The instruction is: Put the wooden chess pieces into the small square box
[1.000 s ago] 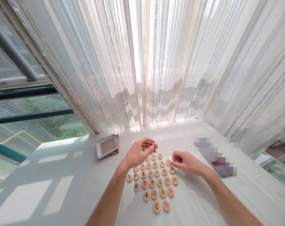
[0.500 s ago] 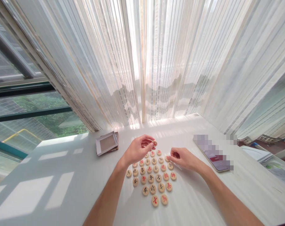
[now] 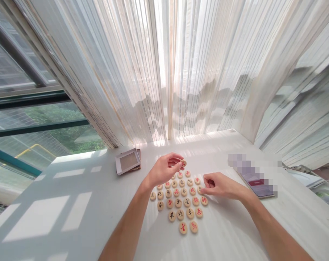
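Rows of xiangqi pieces (image 3: 178, 202) lie on the tabletop (image 3: 99, 203); one red-marked piece (image 3: 183, 163) is off it, pinched by the left hand (image 3: 165, 168). The right hand (image 3: 219, 185) meets a black-marked piece (image 3: 199, 189) (grip indeterminable).

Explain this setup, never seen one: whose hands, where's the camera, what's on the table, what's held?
No machine here: these are a person's bare hands, seen from one camera on their head, looking forward and down. On the white table lie rows of round pieces with red or black characters. A shallow box sits at far left, a partly pixelated phone at right. The left hand pinches a red-marked piece. The right hand has its fingertips at a black-marked piece; whether it grips it is unclear.
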Demonstrator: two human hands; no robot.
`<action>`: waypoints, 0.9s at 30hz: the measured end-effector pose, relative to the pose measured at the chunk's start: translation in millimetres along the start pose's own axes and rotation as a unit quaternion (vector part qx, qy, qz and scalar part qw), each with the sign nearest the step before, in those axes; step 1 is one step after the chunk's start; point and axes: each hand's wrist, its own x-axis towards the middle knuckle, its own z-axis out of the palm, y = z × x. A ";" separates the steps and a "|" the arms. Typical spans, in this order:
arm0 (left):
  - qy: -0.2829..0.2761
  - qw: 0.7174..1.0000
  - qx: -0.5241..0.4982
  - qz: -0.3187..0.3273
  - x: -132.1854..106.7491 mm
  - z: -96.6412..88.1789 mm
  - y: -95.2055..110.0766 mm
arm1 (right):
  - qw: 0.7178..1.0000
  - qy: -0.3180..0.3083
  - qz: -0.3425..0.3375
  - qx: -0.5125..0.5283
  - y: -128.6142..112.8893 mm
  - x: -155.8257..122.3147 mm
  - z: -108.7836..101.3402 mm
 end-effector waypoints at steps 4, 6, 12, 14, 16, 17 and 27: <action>-0.002 1.000 0.002 0.002 -0.2 -0.3 0.1 | 1.000 -0.006 0.004 -0.017 -1.4 -2.6 -3.2; -0.002 1.000 0.004 0.004 -0.6 -1.1 0.8 | 0.999 -0.032 0.006 -0.017 -0.9 -4.6 -4.4; -0.001 1.000 0.003 0.007 -2.1 -2.4 3.3 | 0.998 -0.062 0.005 -0.032 0.8 -6.5 -5.4; -0.001 1.000 0.004 0.008 -2.4 -2.1 3.7 | 0.998 -0.059 0.003 -0.036 1.1 -5.9 -5.3; -0.001 1.000 0.006 0.010 -2.2 -1.9 3.8 | 0.998 -0.043 -0.002 -0.041 0.9 -4.9 -4.8; -0.001 1.000 0.007 0.011 -2.1 -1.7 3.7 | 0.999 -0.030 -0.004 -0.043 0.6 -4.3 -4.2; -0.002 1.000 0.007 0.006 -2.4 0.5 5.2 | 0.999 0.007 -0.015 -0.051 3.3 -0.8 -1.3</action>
